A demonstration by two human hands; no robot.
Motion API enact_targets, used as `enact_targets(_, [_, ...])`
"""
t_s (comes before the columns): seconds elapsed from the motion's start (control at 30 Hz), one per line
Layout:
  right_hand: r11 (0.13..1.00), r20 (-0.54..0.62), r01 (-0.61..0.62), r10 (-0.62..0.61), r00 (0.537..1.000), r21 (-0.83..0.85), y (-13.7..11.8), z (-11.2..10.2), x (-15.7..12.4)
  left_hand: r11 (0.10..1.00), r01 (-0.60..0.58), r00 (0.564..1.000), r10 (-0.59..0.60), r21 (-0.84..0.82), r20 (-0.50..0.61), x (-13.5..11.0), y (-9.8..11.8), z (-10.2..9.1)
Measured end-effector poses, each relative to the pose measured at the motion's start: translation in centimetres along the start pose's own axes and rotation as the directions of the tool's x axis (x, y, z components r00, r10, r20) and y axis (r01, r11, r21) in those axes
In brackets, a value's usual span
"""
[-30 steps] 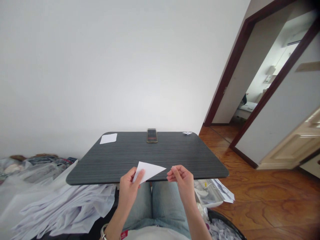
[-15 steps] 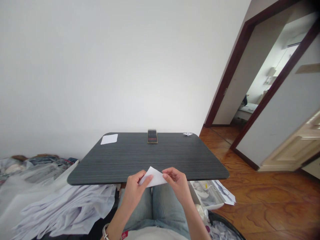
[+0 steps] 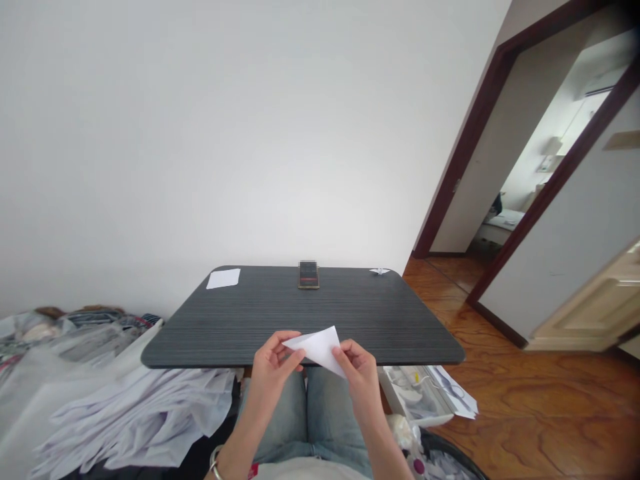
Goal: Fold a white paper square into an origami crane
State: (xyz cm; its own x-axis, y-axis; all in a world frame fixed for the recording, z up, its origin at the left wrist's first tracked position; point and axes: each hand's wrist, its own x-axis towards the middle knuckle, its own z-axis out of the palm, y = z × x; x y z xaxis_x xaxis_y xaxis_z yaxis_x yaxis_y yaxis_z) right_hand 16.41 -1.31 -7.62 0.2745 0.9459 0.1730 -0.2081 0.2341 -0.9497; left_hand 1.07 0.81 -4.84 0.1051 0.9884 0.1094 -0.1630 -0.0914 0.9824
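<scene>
Both hands pinch a small white folded paper triangle [image 3: 320, 347] above the near edge of a dark wood-grain table [image 3: 250, 320]. My left hand [image 3: 273, 370] grips its left corner with thumb and fingers closed. My right hand [image 3: 359, 373] pinches its lower right edge. The paper hangs just over my lap in blue jeans, clear of the tabletop.
A phone [image 3: 309, 275] stands at the table's far edge, a white paper sheet [image 3: 223, 278] at the far left, a small folded paper figure [image 3: 379, 271] at the far right. Crumpled white sheets [image 3: 130, 413] pile on the left. A tray [image 3: 420, 393] and bin sit right, by an open doorway.
One second ago only my left hand held the triangle. My right hand has come in and taken hold of it, and the paper has been turned so a point faces up.
</scene>
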Motion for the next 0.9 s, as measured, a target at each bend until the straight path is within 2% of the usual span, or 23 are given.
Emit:
enact_targets(0.1, [0.999, 0.051, -0.046, 0.045, 0.998, 0.022, 0.10, 0.43, -0.27, 0.998, -0.017, 0.998, 0.013, -0.068, -0.067, -0.25, 0.19, 0.42])
enact_targets(0.2, [0.998, 0.079, -0.064, 0.062, 0.995, 0.024, 0.41, 0.68, -0.30, 0.995, -0.037, 0.996, 0.029, -0.092, -0.088, -0.39, 0.36, 0.53])
enact_targets(0.5, [0.998, 0.052, -0.056, 0.054, 0.997, 0.025, 1.00, 0.86, -0.26, 0.998, -0.017, 1.000, 0.016, -0.067, -0.007, -0.44, 0.15, 0.51])
enact_targets(0.9, [0.998, 0.071, -0.062, 0.060, 0.996, 0.014, 0.83, 0.99, -0.57, 0.994, -0.022, 0.991, 0.007, -0.108, -0.137, -0.46, 0.12, 0.35])
